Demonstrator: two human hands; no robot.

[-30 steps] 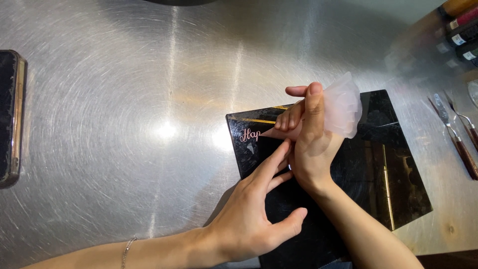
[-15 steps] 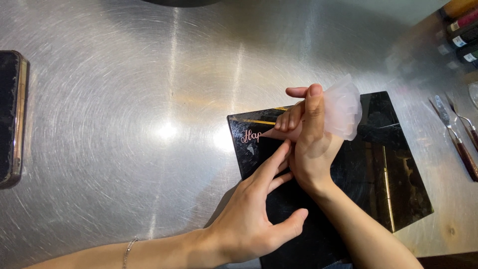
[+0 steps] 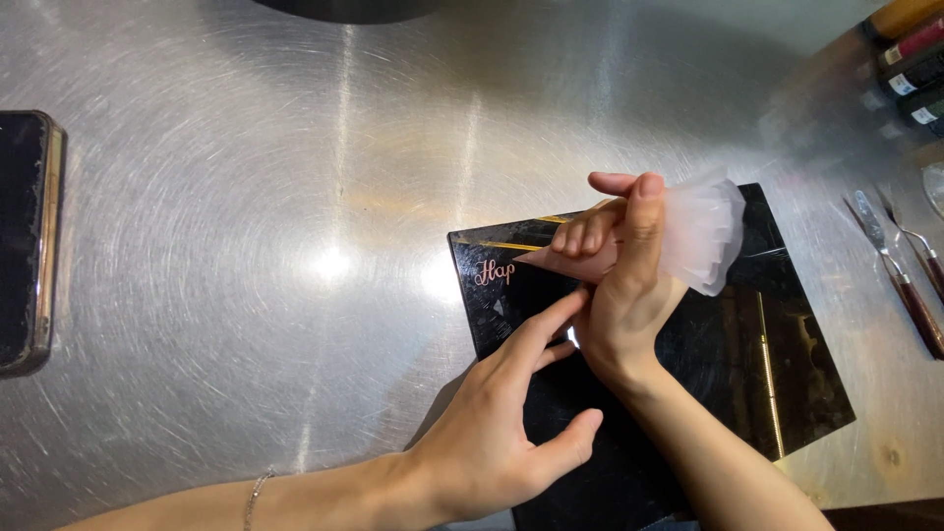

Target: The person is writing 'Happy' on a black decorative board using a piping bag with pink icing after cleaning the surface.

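2 hands over steel table [image 3: 246,246] — black glossy board [image 3: 787,393] lies flat on it. Left hand [image 3: 501,433], fingers spread, steadies board. Right hand [image 3: 624,295] squeezes pink piping bag [image 3: 688,241]; tip on board's upper-left corner at pink script [image 3: 495,272] — lettering underway.

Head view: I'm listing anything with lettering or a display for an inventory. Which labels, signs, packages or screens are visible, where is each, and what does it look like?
Black board: under both hands, right of centre; glossy rectangle with gold lines and pink piped script at its upper left.
Phone: left edge of the steel table; dark rectangular screen, unlit, gold-coloured rim.
Labelled bottles: top right corner; dark, small white labels, too blurred to tell more.
Piping bag: in the right hand; translucent, pink filling, no label visible.
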